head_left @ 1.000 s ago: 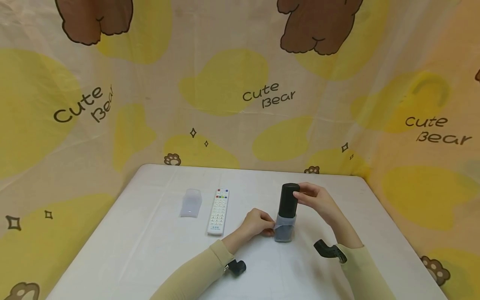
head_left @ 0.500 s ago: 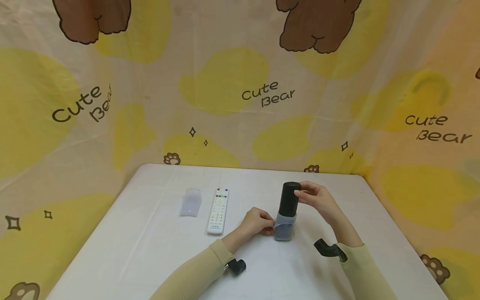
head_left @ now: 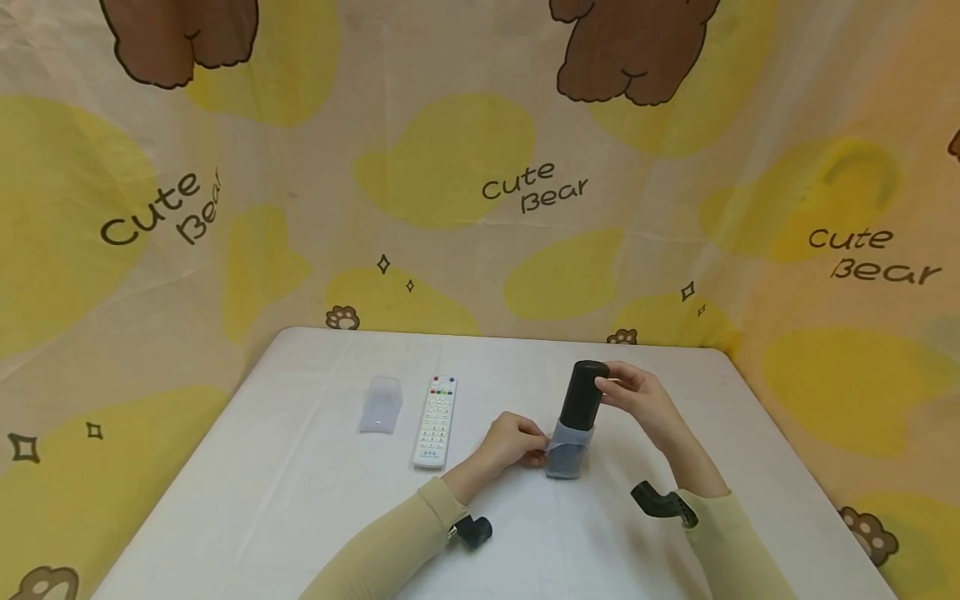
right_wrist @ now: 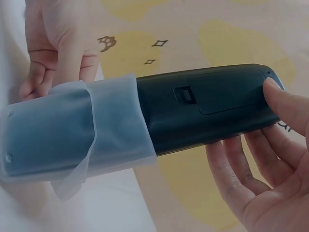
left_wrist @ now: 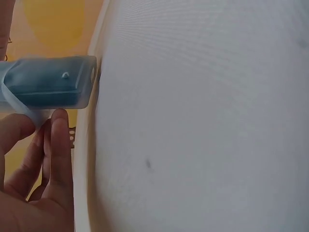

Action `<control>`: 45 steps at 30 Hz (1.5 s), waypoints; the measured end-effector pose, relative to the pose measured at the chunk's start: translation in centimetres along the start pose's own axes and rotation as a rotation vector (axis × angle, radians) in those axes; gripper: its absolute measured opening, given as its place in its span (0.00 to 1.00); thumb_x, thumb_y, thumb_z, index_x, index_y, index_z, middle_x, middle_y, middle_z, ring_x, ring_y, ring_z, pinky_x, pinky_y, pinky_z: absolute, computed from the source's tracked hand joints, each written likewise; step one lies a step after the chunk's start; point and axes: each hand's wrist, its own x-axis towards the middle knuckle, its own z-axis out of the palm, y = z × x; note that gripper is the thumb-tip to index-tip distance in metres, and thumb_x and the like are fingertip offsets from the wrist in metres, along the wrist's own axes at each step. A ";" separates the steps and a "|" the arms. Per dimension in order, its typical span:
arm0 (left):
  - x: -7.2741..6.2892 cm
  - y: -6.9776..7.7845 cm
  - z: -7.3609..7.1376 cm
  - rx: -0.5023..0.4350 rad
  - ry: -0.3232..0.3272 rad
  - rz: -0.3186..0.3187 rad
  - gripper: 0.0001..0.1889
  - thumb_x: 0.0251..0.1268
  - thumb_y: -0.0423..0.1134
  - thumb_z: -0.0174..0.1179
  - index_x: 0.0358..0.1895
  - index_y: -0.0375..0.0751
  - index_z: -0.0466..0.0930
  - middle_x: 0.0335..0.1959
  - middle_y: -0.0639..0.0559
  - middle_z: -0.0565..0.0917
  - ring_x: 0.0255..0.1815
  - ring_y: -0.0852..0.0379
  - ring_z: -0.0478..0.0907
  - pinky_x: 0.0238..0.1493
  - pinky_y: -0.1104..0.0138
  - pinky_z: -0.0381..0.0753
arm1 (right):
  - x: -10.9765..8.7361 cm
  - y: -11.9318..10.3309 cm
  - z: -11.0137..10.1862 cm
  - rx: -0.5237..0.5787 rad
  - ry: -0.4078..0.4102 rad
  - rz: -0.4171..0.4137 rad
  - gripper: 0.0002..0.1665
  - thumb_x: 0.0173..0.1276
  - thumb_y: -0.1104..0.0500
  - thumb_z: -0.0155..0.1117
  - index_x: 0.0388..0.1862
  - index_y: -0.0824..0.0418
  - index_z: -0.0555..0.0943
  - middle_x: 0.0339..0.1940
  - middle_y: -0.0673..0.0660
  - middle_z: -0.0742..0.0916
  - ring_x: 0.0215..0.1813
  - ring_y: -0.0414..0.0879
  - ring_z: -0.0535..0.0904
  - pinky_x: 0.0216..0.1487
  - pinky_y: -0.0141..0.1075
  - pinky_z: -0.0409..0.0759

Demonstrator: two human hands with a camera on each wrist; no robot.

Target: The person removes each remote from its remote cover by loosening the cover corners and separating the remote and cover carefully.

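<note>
A black remote control [head_left: 582,398] stands nearly upright, tilted a little to the right. Its lower part sits inside a translucent silicone cover [head_left: 567,457] near the tabletop. My right hand [head_left: 637,398] holds the remote's upper end, with the thumb on the battery-lid side and the other fingers along the opposite edge, as the right wrist view shows. With thumb and fingertips, my left hand [head_left: 512,442] pinches a loose flap at the left side of the cover [left_wrist: 53,82]. The remote's button face is turned away from the right wrist camera.
On the white table [head_left: 300,500], a white remote control [head_left: 435,423] with coloured buttons lies left of my left hand. Farther left lies a flat, clear plastic cover [head_left: 381,405]. A bear-print cloth [head_left: 450,167] hangs behind the table.
The black remote's top has leaned slightly to the right with my right hand, while the cover's bottom has shifted slightly left. My left hand keeps its pinch on the cover.
</note>
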 end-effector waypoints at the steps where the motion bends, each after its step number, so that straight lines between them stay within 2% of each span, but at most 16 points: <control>1: 0.0 0.0 0.0 -0.008 0.003 -0.002 0.03 0.53 0.29 0.64 0.29 0.31 0.85 0.20 0.43 0.85 0.18 0.59 0.80 0.21 0.70 0.82 | 0.0 0.0 0.1 0.004 0.008 -0.008 0.25 0.68 0.51 0.61 0.58 0.65 0.73 0.47 0.47 0.84 0.47 0.37 0.82 0.53 0.34 0.81; 5: 0.2 0.0 -0.2 -0.030 0.013 -0.015 0.04 0.52 0.30 0.64 0.28 0.32 0.85 0.19 0.45 0.84 0.17 0.60 0.79 0.20 0.71 0.81 | 0.0 0.2 0.1 0.033 0.027 -0.009 0.26 0.68 0.51 0.60 0.58 0.66 0.72 0.47 0.46 0.83 0.48 0.36 0.82 0.51 0.31 0.81; 13: 0.2 0.3 -0.6 -0.019 0.019 -0.025 0.04 0.51 0.31 0.65 0.27 0.32 0.85 0.20 0.45 0.84 0.18 0.59 0.79 0.21 0.71 0.81 | 0.0 0.3 0.0 0.039 0.051 0.015 0.29 0.69 0.49 0.59 0.61 0.68 0.70 0.49 0.48 0.82 0.48 0.35 0.81 0.53 0.33 0.80; 19: 0.2 0.4 -0.7 -0.015 0.025 -0.023 0.04 0.51 0.30 0.65 0.28 0.30 0.84 0.22 0.41 0.85 0.18 0.59 0.79 0.22 0.70 0.82 | -0.1 0.7 0.1 0.073 0.084 0.000 0.29 0.69 0.51 0.59 0.60 0.70 0.69 0.45 0.42 0.82 0.48 0.33 0.81 0.51 0.29 0.80; 23: 0.3 0.3 -0.8 -0.024 0.028 -0.035 0.04 0.51 0.30 0.64 0.28 0.31 0.84 0.21 0.44 0.84 0.18 0.59 0.78 0.22 0.70 0.82 | -0.2 0.8 0.1 0.087 0.103 -0.020 0.29 0.69 0.51 0.58 0.60 0.70 0.69 0.45 0.41 0.82 0.48 0.33 0.80 0.50 0.27 0.80; 31: 0.4 0.1 -1.3 -0.028 0.030 -0.049 0.04 0.52 0.30 0.64 0.27 0.31 0.84 0.19 0.49 0.83 0.17 0.60 0.77 0.22 0.71 0.81 | -0.3 0.8 0.1 0.116 0.112 -0.057 0.26 0.70 0.53 0.58 0.59 0.71 0.69 0.44 0.42 0.82 0.48 0.33 0.81 0.50 0.27 0.80; 45: 0.5 0.4 -1.7 -0.006 0.049 -0.032 0.05 0.53 0.33 0.65 0.28 0.33 0.85 0.22 0.45 0.84 0.19 0.58 0.79 0.24 0.68 0.82 | -0.4 0.5 -0.2 0.154 0.104 -0.090 0.24 0.70 0.55 0.57 0.57 0.71 0.70 0.44 0.45 0.82 0.49 0.35 0.80 0.50 0.29 0.80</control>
